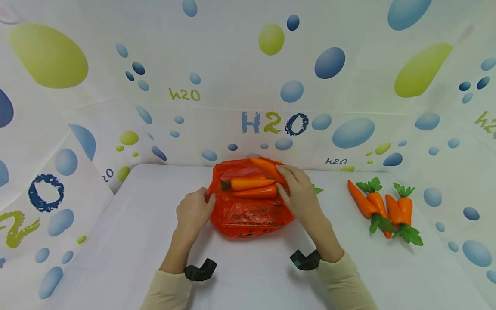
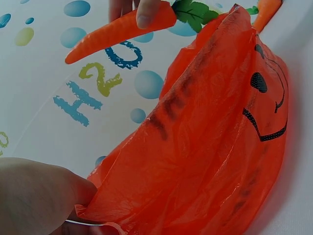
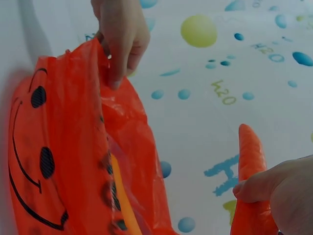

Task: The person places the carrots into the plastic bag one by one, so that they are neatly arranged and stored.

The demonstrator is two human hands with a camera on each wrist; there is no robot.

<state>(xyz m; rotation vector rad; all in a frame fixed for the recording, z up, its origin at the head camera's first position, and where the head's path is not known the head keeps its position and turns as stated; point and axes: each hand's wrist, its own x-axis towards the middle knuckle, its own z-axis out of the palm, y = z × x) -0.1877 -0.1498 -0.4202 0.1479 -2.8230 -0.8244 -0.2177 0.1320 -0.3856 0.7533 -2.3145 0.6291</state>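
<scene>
A red plastic bag (image 1: 252, 219) with a printed black face (image 2: 259, 83) stands with its mouth spread. My left hand (image 1: 195, 209) pinches the left edge of its rim between thumb and fingers. In my right hand (image 1: 302, 193) is an orange carrot (image 1: 265, 165) with green leaves, gripped near its leafy end. It is above the bag's far right rim, tip pointing left and away in the head view. The left wrist view shows this held carrot (image 2: 117, 32) above the bag. Several carrots (image 1: 253, 184) lie inside the bag.
Several more leafy carrots (image 1: 360, 200) lie in a group on the white table (image 1: 116, 258) to the right. A white backdrop (image 1: 232, 86) with blue and green spots and H2O lettering rises behind the bag. Each wrist wears a black camera band (image 1: 199, 271).
</scene>
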